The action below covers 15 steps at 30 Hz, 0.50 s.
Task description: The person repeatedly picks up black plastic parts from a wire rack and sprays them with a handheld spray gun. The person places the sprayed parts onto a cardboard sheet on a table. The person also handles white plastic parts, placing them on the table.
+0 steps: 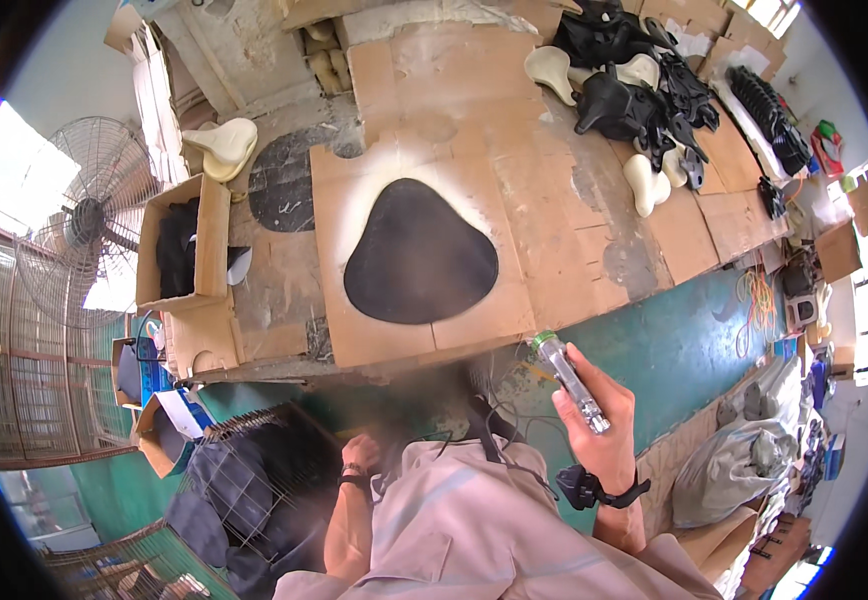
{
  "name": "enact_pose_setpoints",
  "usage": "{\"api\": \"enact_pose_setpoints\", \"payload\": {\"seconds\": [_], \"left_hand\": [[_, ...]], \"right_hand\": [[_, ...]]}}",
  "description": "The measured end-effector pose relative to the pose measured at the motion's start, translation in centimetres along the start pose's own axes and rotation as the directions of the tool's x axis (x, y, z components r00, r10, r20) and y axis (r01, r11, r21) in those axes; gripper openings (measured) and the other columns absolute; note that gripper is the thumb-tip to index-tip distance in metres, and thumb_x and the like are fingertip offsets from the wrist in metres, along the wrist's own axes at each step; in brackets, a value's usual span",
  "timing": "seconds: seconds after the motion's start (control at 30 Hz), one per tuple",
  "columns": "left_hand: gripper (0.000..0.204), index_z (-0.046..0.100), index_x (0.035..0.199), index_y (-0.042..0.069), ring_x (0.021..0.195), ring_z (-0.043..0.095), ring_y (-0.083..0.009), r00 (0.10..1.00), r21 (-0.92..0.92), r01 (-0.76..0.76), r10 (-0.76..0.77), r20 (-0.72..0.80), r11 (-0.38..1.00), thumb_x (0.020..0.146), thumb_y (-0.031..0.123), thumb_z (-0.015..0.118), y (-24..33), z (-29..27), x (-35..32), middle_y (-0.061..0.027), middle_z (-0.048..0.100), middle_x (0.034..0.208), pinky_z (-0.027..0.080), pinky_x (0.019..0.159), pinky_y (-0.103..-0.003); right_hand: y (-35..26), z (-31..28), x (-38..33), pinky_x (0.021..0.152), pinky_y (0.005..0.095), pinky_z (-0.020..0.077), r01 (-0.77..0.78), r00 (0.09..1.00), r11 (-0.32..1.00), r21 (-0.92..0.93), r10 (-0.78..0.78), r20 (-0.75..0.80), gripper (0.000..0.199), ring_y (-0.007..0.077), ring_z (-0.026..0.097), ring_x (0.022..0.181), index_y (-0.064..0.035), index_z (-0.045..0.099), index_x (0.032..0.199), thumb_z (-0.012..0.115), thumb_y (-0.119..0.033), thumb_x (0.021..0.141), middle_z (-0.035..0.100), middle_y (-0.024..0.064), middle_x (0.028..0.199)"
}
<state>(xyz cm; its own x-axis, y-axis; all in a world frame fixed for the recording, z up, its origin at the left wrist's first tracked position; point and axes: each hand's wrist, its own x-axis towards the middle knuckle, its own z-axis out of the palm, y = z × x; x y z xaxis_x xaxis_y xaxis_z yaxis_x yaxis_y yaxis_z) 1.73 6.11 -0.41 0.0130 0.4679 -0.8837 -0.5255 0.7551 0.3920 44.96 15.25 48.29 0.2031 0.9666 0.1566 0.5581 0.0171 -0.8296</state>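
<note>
We take the black saddle-shaped piece (420,253) as our landmark; it lies flat on the cardboard-covered workbench (554,190), its rounded wide end toward the person. Below it and to its right, off the bench edge and over the green floor (674,345), our right hand (599,420) is wrapped firmly around a clear, slim tool with a green tip (571,380), the fingers closed on its body and the tip slanting up toward the bench. A black band (594,488) circles that wrist. Below the black piece and slightly to its left, our left hand (362,455) hangs low by the grey garment, above a wire basket of dark pieces (254,490); its fingers are blurred and partly hidden, so we cannot tell whether they are curled or spread. Left of the black piece sits an open cardboard box holding dark material (186,245), with a standing fan (94,215) beyond it. Up and to the right of the black piece, a heap of black and cream saddle shells (644,95) covers the far bench.
</note>
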Motion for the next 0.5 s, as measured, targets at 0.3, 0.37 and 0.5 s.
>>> {"api": "enact_pose_setpoints", "payload": {"seconds": [0.3, 0.37, 0.5], "left_hand": [[0.022, 0.053, 0.074, 0.014, 0.053, 0.05, -0.0165, 0.998, 0.264, -0.058, 0.062, -0.006, 0.963, 0.096, 0.015, 0.049, -0.6, 1.7, -2.4, 0.0007, 0.047, 0.065, 0.034, 0.043, -0.029], [0.023, 0.051, 0.072, 0.014, 0.053, 0.049, -0.0162, 0.991, 0.439, -0.131, 0.134, 0.023, 0.889, 0.096, 0.014, 0.049, -0.4, 2.0, -2.4, 0.001, 0.045, 0.063, 0.034, 0.042, -0.029], [0.025, 0.049, 0.07, 0.015, 0.051, 0.048, -0.0158, 0.987, 0.419, -0.08, 0.13, -0.09, 0.904, 0.095, 0.011, 0.049, 1.4, 6.6, -5.1, 0.0015, 0.042, 0.061, 0.033, 0.042, -0.03]], "right_hand": [[0.9, -3.3, -2.6, 0.071, 0.034, 0.0521, -0.11, 0.99, 0.986, -0.122, 0.119, 0.072, 0.052, 0.0335, 0.066, 0.075, 0.0032, 0.06, 0.127, 0.069, 0.007, 0.076, 0.068, 0.0209, 0.095], [0.2, -3.2, -2.8, 0.071, 0.0337, 0.052, -0.11, 0.989, 0.989, -0.098, 0.119, 0.09, 0.053, 0.0333, 0.066, 0.075, 0.0024, 0.06, 0.128, 0.069, 0.007, 0.076, 0.068, 0.0201, 0.094], [-0.1, -2.7, -3.0, 0.069, 0.0326, 0.0515, -0.056, 0.997, 0.998, -0.035, 0.058, 0.053, 0.056, 0.0324, 0.065, 0.074, 0.0008, 0.059, 0.13, 0.07, 0.008, 0.075, 0.068, 0.0188, 0.092]]}}
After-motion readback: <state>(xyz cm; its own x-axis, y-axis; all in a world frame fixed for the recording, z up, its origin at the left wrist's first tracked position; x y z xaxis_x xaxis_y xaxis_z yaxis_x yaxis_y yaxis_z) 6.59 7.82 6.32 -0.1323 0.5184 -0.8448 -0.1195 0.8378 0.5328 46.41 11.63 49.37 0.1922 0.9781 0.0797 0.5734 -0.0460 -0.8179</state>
